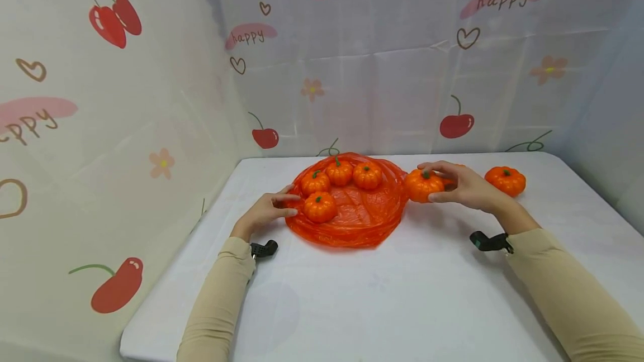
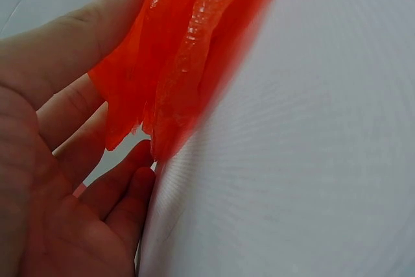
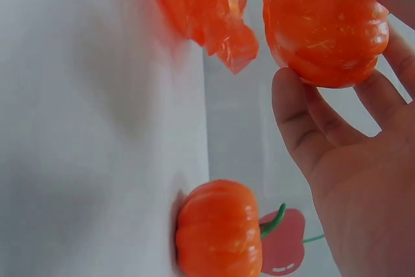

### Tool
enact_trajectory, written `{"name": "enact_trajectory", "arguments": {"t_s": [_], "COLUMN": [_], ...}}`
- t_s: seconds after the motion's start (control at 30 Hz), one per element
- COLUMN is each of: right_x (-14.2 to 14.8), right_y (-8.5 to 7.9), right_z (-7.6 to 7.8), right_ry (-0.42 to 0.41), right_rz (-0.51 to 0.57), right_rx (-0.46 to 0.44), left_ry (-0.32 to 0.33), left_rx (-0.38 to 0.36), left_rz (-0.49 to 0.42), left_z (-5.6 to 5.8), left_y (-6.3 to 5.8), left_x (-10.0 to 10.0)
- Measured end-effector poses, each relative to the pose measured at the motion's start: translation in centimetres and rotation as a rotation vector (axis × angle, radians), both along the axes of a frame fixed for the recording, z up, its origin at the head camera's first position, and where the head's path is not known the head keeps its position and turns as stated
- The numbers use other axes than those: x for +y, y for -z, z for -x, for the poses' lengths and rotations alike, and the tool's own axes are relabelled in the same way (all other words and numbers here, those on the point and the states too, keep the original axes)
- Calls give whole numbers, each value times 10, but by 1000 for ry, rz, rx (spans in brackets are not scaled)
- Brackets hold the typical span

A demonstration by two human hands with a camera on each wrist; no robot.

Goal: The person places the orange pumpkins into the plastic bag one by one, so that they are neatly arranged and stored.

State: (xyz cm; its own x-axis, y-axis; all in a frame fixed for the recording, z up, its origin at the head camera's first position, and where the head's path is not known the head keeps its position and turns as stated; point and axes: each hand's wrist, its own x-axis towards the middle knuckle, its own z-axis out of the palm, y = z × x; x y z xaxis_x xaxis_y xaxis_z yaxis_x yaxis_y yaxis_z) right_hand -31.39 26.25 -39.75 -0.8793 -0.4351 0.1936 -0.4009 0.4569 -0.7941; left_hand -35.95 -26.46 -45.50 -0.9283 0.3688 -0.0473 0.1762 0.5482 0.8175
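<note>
An orange plastic bag [image 1: 359, 214] lies spread on the table with its mouth facing up. Several small toy pumpkins sit inside it, one of them a pumpkin [image 1: 320, 207] near the left hand. At the bag's left edge, the left hand [image 1: 263, 214] holds the rim, thumb on one side and fingers behind the film [image 2: 175, 63]. Just off the bag's right edge, the right hand [image 1: 465, 187] grips another toy pumpkin [image 1: 421, 186] between thumb and fingers. In the right wrist view this pumpkin [image 3: 324, 27] is raised above the tabletop.
One more pumpkin [image 1: 505, 181] rests on the white table [image 1: 382, 300] beyond the right hand. A bit of orange shows behind that hand. Cloth walls [image 1: 372, 82] printed with cherries and hearts stand at the back and left.
</note>
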Motion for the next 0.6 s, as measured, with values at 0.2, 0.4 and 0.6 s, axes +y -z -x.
{"name": "enact_trajectory", "arguments": {"t_s": [0.2, 0.4, 0.6], "right_x": [-11, -22, -39], "right_y": [-8, -16, -25], "right_z": [5, 14, 23], "right_ry": [-11, -50, -75], "right_rz": [26, 39, 19], "right_rx": [-16, -19, -42], "left_ry": [4, 4, 12], "left_rx": [0, -8, 6], "left_rz": [-6, -11, -3], "left_z": [0, -1, -2], "left_y": [-1, -2, -3], "left_x": [1, 1, 1]}}
